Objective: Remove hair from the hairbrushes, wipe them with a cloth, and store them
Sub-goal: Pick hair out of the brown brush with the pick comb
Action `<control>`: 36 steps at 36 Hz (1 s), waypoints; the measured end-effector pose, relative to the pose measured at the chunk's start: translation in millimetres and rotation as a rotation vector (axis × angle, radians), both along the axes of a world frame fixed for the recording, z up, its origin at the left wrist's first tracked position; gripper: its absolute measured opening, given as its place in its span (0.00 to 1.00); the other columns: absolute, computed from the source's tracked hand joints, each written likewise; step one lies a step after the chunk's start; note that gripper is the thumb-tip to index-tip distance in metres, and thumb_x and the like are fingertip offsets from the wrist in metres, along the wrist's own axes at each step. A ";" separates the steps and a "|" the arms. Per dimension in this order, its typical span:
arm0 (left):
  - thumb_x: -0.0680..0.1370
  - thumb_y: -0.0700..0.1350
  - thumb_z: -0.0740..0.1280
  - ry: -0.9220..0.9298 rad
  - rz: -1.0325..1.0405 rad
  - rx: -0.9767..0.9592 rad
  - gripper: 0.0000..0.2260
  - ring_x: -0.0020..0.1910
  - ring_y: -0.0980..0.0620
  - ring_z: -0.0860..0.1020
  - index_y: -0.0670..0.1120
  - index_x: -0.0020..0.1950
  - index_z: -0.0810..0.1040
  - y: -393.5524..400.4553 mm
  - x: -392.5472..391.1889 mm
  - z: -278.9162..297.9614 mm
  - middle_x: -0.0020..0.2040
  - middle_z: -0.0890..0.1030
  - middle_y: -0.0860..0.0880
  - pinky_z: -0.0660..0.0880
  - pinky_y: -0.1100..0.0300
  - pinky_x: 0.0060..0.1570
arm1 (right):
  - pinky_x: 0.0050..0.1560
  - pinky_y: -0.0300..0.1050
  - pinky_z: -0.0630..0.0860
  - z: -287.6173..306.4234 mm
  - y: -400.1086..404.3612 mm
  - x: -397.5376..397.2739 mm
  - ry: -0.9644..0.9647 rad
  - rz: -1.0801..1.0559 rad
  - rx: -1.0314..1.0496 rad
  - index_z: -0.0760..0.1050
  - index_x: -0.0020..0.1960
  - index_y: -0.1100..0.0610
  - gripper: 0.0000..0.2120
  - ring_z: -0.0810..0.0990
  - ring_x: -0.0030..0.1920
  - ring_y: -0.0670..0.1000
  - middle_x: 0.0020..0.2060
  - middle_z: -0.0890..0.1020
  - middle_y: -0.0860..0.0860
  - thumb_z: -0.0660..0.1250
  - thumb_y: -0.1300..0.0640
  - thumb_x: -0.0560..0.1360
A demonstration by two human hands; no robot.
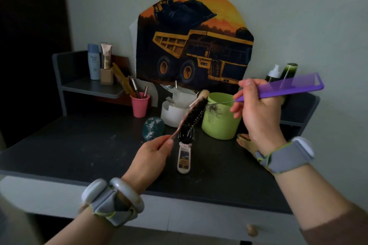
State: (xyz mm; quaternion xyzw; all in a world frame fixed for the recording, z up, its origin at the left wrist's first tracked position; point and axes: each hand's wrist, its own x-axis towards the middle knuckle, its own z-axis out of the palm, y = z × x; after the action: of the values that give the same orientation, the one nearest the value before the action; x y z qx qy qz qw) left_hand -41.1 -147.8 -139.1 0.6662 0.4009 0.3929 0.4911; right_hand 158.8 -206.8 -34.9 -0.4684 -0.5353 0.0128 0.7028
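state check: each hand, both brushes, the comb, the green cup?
left hand: shut on the pink hairbrush handle
right hand: shut on the purple tail comb
pink hairbrush: held tilted above the desk, bristles toward the comb
purple tail comb: held level, metal tail at the brush tip, hair hanging from it
white hairbrush: lying on the desk, untouched
green cup: upright on the desk
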 end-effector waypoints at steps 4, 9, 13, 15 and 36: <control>0.81 0.51 0.59 -0.022 -0.038 0.045 0.07 0.25 0.65 0.71 0.61 0.55 0.74 -2.2 2.4 -1.8 0.39 0.78 0.51 0.70 0.71 0.26 | 0.23 0.38 0.73 -8.9 6.1 0.4 0.011 0.001 -0.041 0.73 0.45 0.52 0.10 0.77 0.25 0.46 0.32 0.77 0.51 0.58 0.59 0.82; 0.81 0.50 0.59 -0.025 -0.045 0.057 0.09 0.25 0.64 0.71 0.60 0.58 0.75 -1.7 2.6 -1.6 0.39 0.78 0.51 0.70 0.70 0.26 | 0.23 0.37 0.74 -21.5 10.3 7.2 0.023 0.008 -0.086 0.73 0.45 0.52 0.09 0.78 0.25 0.46 0.31 0.77 0.51 0.58 0.58 0.82; 0.81 0.50 0.59 -0.065 -0.011 0.053 0.08 0.27 0.65 0.74 0.62 0.56 0.73 -1.8 0.1 -1.5 0.41 0.78 0.50 0.70 0.72 0.26 | 0.23 0.38 0.73 -29.9 10.2 13.6 0.008 -0.035 -0.144 0.74 0.44 0.52 0.10 0.77 0.25 0.47 0.31 0.77 0.51 0.58 0.58 0.82; 0.80 0.50 0.60 -0.083 0.001 0.061 0.08 0.27 0.66 0.74 0.62 0.55 0.74 -1.1 -0.5 -0.3 0.40 0.78 0.50 0.70 0.72 0.26 | 0.22 0.38 0.73 -33.6 8.7 17.0 -0.010 -0.048 -0.184 0.74 0.44 0.53 0.10 0.77 0.24 0.46 0.31 0.77 0.52 0.58 0.59 0.82; 0.80 0.51 0.61 0.026 0.069 0.059 0.07 0.31 0.61 0.77 0.61 0.55 0.74 6.3 4.6 -5.8 0.39 0.79 0.51 0.74 0.64 0.31 | 0.23 0.39 0.74 -13.6 -13.8 3.6 -0.059 0.076 -0.048 0.75 0.46 0.54 0.10 0.77 0.25 0.48 0.31 0.78 0.50 0.57 0.59 0.82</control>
State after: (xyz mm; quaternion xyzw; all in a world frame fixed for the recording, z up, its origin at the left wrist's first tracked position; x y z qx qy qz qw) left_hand -36.5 -141.5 -144.9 0.6711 0.4182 0.4125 0.4523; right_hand 162.5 -220.6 -48.4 -0.4647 -0.5726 0.0384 0.6743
